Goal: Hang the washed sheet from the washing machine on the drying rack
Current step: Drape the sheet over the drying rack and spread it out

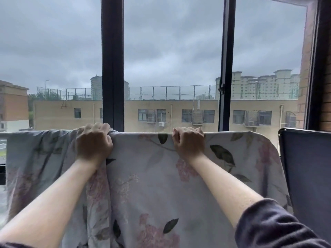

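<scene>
Sheet of pale grey floral cloth (152, 185) hangs draped just below dark metal window frame (112, 68); we grip top fold, our left hand (93, 144) and right hand (189, 142) both curled tight over it.

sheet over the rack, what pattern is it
Pale grey sheet with pink blossoms and dark green leaves; head view.

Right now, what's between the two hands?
Only sheet: a smooth stretch of its top fold, with one dark leaf print, runs from the left hand to the right hand. Head view.
</scene>
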The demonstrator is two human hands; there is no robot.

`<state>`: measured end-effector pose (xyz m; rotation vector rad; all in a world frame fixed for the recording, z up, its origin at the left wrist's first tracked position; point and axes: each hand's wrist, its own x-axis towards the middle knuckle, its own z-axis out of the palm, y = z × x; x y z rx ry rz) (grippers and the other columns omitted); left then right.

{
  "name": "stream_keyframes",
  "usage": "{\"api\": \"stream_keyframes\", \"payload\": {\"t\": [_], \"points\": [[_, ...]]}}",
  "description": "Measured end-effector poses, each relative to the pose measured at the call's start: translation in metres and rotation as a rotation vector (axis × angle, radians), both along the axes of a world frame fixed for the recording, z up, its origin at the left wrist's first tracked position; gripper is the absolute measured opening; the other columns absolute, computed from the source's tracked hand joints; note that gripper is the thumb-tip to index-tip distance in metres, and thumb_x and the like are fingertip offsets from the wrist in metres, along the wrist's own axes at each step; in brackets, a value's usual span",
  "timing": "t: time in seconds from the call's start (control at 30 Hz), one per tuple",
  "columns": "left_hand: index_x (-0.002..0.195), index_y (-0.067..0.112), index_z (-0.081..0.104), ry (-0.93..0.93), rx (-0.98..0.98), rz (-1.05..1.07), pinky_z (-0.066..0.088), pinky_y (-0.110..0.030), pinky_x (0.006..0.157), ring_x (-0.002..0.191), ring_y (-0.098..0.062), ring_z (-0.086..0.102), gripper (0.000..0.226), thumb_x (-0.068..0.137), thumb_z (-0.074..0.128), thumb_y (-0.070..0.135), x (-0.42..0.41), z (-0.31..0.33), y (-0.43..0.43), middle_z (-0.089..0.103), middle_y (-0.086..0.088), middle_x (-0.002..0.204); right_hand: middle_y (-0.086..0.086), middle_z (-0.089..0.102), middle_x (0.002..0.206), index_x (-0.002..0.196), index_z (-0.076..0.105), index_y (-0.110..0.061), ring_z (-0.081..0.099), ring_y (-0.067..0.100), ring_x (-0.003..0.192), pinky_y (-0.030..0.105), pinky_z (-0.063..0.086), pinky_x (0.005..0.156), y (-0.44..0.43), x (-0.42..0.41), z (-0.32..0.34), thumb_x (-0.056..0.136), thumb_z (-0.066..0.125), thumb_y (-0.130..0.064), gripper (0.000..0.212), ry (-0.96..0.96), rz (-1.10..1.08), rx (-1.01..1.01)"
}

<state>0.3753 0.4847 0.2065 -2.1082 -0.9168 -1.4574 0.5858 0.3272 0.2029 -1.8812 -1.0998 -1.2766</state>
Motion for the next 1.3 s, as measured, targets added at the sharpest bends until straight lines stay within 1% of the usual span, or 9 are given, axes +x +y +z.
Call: {"api": "stream_keyframes", "payload": {"t": [0.3, 0.47, 0.6, 0.73, 0.87, 0.93, 1.03, 1.2, 1.3], "points": [[0.090, 0.009, 0.058, -0.003, 0.012, 0.045, 0.043, -0.047, 0.074, 0.086, -0.036, 0.055, 0.024, 0.075, 0.039, 0.009, 0.001, -0.011, 0.006, 0.061, -0.014, 0.087, -0.005, 0.061, 0.054, 0.055, 0.056, -0.020, 0.057, 0.018, 0.050, 0.030, 0.040, 0.065, 0.005, 0.009, -0.005, 0.087, 0.039, -0.034, 0.038, -0.141, -0.051, 0.118], [0.093, 0.009, 0.057, -0.005, 0.007, 0.042, 0.040, -0.046, 0.079, 0.089, -0.036, 0.053, 0.024, 0.074, 0.043, 0.008, 0.003, -0.012, 0.005, 0.059, -0.014, 0.090, -0.004, 0.060, 0.054, 0.055, 0.057, -0.020, 0.056, 0.019, 0.050, 0.031, 0.040, 0.065, 0.004, 0.011, -0.004, 0.087, 0.039, -0.033, 0.039, -0.130, -0.067, 0.122], [0.087, 0.008, 0.059, -0.006, 0.035, 0.037, 0.044, -0.043, 0.073, 0.079, -0.036, 0.058, 0.019, 0.075, 0.044, 0.008, 0.005, -0.008, 0.001, 0.063, -0.015, 0.083, 0.001, 0.066, 0.062, 0.061, 0.063, -0.016, 0.061, 0.023, 0.058, 0.036, 0.042, 0.072, 0.002, 0.009, -0.002, 0.088, 0.035, -0.032, 0.042, -0.045, -0.074, 0.040], [0.073, 0.007, 0.060, 0.039, 0.034, 0.021, 0.046, -0.038, 0.059, 0.060, -0.034, 0.061, 0.004, 0.071, 0.063, 0.006, 0.000, 0.002, 0.003, 0.064, -0.014, 0.066, 0.006, 0.067, 0.087, 0.079, 0.068, -0.011, 0.061, 0.027, 0.080, 0.041, 0.036, 0.090, 0.029, -0.030, 0.008, 0.088, 0.020, -0.034, 0.054, -0.045, -0.004, -0.050], [0.072, 0.006, 0.059, 0.167, 0.064, 0.008, 0.040, -0.030, 0.045, 0.047, -0.033, 0.059, 0.011, 0.069, 0.069, 0.008, -0.006, 0.009, 0.011, 0.061, -0.012, 0.057, 0.008, 0.068, 0.088, 0.087, 0.066, -0.012, 0.061, 0.027, 0.082, 0.037, 0.040, 0.084, 0.076, -0.080, 0.015, 0.097, 0.028, -0.036, 0.046, -0.020, 0.123, -0.171], [0.082, 0.006, 0.059, 0.173, 0.091, -0.021, 0.039, -0.033, 0.050, 0.059, -0.036, 0.063, 0.004, 0.080, 0.060, 0.010, -0.014, 0.017, 0.022, 0.065, -0.013, 0.069, 0.006, 0.068, 0.073, 0.075, 0.064, -0.014, 0.062, 0.027, 0.067, 0.036, 0.045, 0.072, 0.091, -0.089, 0.008, 0.095, 0.031, -0.037, 0.045, -0.018, 0.091, -0.132], [0.094, 0.007, 0.058, 0.136, -0.033, -0.024, 0.037, -0.034, 0.062, 0.082, -0.039, 0.063, 0.013, 0.089, 0.047, 0.012, -0.034, 0.038, 0.052, 0.066, -0.018, 0.088, -0.001, 0.060, 0.051, 0.056, 0.058, -0.018, 0.056, 0.023, 0.045, 0.030, 0.045, 0.056, 0.105, -0.099, 0.003, 0.087, 0.034, -0.036, 0.043, -0.041, 0.018, -0.012], [0.098, 0.011, 0.063, -0.093, -0.452, 0.002, 0.049, -0.040, 0.082, 0.087, -0.033, 0.059, 0.021, 0.084, 0.048, 0.014, -0.089, 0.066, 0.120, 0.065, -0.017, 0.095, -0.002, 0.060, 0.051, 0.055, 0.059, -0.018, 0.057, 0.021, 0.045, 0.030, 0.046, 0.056, 0.117, -0.097, 0.002, 0.085, 0.038, -0.031, 0.039, -0.071, -0.011, 0.058], [0.101, 0.011, 0.061, -0.007, -0.551, 0.083, 0.042, -0.042, 0.093, 0.091, -0.029, 0.056, 0.021, 0.084, 0.049, 0.013, -0.093, 0.071, 0.126, 0.062, -0.013, 0.098, -0.002, 0.059, 0.048, 0.053, 0.059, -0.018, 0.055, 0.020, 0.043, 0.028, 0.044, 0.056, 0.125, -0.101, 0.001, 0.083, 0.039, -0.029, 0.038, -0.080, -0.027, 0.104]]}}
